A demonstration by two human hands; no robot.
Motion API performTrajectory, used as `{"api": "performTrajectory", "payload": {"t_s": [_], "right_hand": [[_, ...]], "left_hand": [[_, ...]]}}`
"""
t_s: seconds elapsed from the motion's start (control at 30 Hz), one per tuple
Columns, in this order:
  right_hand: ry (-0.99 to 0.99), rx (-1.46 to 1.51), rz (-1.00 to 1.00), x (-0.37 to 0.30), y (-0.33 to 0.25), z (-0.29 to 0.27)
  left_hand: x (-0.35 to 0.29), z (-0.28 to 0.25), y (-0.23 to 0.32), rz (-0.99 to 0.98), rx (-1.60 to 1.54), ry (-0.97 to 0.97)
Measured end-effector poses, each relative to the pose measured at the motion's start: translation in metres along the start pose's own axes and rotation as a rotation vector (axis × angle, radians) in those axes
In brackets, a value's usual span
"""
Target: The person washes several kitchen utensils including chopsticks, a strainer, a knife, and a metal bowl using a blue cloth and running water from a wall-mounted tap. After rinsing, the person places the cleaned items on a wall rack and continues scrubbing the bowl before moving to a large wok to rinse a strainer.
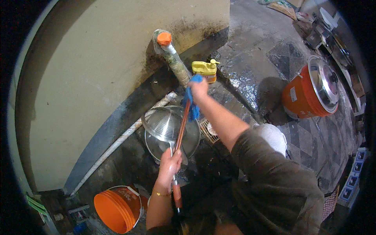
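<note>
The person wears a dark olive-brown top with a loose sleeve (270, 172) that ends near the elbow of the right arm, so this forearm is bare. The left arm is bare too, and a thin golden bracelet (160, 193) goes around its wrist.

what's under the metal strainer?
A round metal basin sits under the conical metal strainer, on wet dark floor. Basin contents are hidden by the strainer.

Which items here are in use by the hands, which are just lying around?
In use: left hand on wooden handle; right hand with blue cloth; metal strainer.
Lying about: yellow pump bottle, orange bucket, orange lidded cooler, floor drain grate.
</note>
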State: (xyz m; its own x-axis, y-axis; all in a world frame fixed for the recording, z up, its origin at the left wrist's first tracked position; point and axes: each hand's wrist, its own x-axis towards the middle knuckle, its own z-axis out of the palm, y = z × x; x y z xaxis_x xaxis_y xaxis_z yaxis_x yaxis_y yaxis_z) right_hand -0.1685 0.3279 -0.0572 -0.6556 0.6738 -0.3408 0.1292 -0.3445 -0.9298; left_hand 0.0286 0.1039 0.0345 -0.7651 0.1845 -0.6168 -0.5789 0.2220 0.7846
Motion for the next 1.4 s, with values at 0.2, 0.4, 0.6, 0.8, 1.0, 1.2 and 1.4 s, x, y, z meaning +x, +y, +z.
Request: {"api": "performTrajectory", "payload": {"t_s": [0.2, 0.4, 0.6, 0.8, 1.0, 1.2, 1.4], "right_hand": [[0.114, 0.183, 0.050, 0.093, -0.042, -0.022], [-0.109, -0.018, 0.183, 0.024, -0.008, -0.009], [-0.581, -0.174, 0.136, -0.036, -0.010, 0.008], [-0.964, -0.407, 0.407, -0.073, 0.019, -0.003], [-1.214, -0.250, 0.561, -0.072, 0.029, -0.002], [-0.905, -0.206, 0.533, -0.014, -0.017, -0.007], [-0.719, 0.394, 0.530, 0.030, -0.038, 0.003]], "left_hand": [[-0.023, -0.044, -0.012, 0.042, -0.092, -0.059], [-0.006, -0.053, -0.019, 0.078, -0.135, -0.043], [0.000, -0.054, -0.012, 0.064, -0.158, -0.024], [0.004, -0.051, -0.007, 0.089, -0.167, -0.023], [0.009, -0.052, -0.006, 0.087, -0.233, 0.070], [0.011, -0.046, -0.008, 0.077, -0.233, -0.011], [0.018, -0.025, -0.017, 0.028, -0.143, -0.108]]}}
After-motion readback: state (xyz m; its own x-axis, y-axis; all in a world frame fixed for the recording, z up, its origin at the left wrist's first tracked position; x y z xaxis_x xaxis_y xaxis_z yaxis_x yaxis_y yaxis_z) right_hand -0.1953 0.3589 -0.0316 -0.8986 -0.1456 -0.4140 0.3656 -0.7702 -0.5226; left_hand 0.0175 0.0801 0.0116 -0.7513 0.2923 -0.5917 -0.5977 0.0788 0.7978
